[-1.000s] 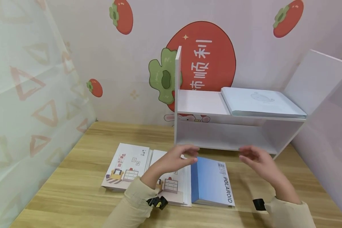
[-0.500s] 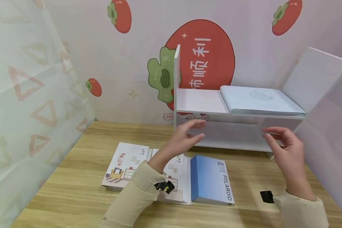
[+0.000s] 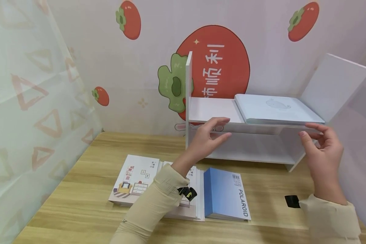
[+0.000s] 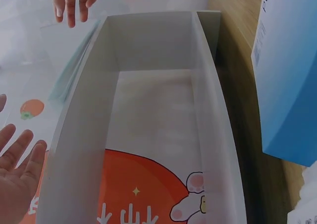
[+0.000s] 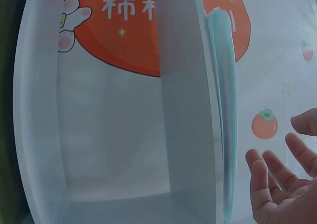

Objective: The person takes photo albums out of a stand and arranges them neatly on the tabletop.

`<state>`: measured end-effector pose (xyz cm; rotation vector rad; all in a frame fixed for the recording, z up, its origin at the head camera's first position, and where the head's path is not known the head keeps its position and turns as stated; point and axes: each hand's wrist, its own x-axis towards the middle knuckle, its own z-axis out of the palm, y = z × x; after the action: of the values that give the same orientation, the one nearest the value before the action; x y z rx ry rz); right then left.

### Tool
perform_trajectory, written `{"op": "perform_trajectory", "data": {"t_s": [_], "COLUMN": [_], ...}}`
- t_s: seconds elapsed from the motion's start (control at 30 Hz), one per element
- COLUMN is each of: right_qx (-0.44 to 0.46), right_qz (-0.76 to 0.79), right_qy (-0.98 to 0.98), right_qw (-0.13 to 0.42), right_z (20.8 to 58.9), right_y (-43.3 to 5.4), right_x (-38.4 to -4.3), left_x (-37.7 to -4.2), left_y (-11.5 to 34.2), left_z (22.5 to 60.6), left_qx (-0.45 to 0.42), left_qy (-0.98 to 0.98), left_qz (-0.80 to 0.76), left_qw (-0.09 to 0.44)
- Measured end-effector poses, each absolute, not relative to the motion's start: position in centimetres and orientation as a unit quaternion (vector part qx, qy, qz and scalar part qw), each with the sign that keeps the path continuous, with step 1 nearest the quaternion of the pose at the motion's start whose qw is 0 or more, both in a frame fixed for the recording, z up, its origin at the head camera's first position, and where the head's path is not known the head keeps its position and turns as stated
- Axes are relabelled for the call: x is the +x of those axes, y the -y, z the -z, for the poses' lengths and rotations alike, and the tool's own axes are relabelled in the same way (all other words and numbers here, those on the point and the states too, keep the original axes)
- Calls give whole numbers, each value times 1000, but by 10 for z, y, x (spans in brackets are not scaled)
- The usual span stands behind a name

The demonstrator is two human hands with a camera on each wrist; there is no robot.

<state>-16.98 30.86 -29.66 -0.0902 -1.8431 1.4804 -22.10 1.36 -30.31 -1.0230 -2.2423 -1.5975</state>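
My left hand (image 3: 208, 135) is held in front of the left half of a white two-tier shelf (image 3: 216, 108), thumb and fingers apart with nothing between them. At the shelf's right end, my right hand (image 3: 326, 150) has its fingertips right near the front edge of the upper board. Its thumb and fingers are parted and hold nothing. A pale blue album (image 3: 280, 106) with a whale drawing lies flat on that board, against the right side panel; its spine edge (image 5: 228, 110) shows in the right wrist view. Both hands (image 4: 20, 177) appear in the left wrist view.
On the wooden table (image 3: 88, 196), a blue book marked POLAROID (image 3: 227, 193) lies before the shelf. Left of it lie white books with a room drawing (image 3: 137, 178), partly covered by my left forearm. A tomato-patterned wall covering (image 3: 134, 67) stands behind.
Both hands have risen from over the table to the height of the shelf's upper board. The left moved somewhat right, the right moved farther right. The books and shelf stayed put.
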Motion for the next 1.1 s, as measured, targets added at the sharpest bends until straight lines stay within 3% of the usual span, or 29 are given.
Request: {"op": "perform_trajectory", "data": {"t_s": [0.47, 0.9, 1.1], "right_qx": [-125, -120, -91], "right_qz": [-541, -526, -497], "right_qy": [763, 773, 805], "right_qw": [332, 335, 309], "right_z": [289, 293, 294], "right_y": [-332, -350, -357], "right_x": [-188, -199, -199], "left_x": [-234, -238, -240], "left_y": [-44, -66, -72], "left_z": [293, 289, 289], "left_qx": [-353, -352, -344], "left_qy": [767, 777, 784], "left_qz": [520, 506, 502], "left_qw": [132, 128, 121]}}
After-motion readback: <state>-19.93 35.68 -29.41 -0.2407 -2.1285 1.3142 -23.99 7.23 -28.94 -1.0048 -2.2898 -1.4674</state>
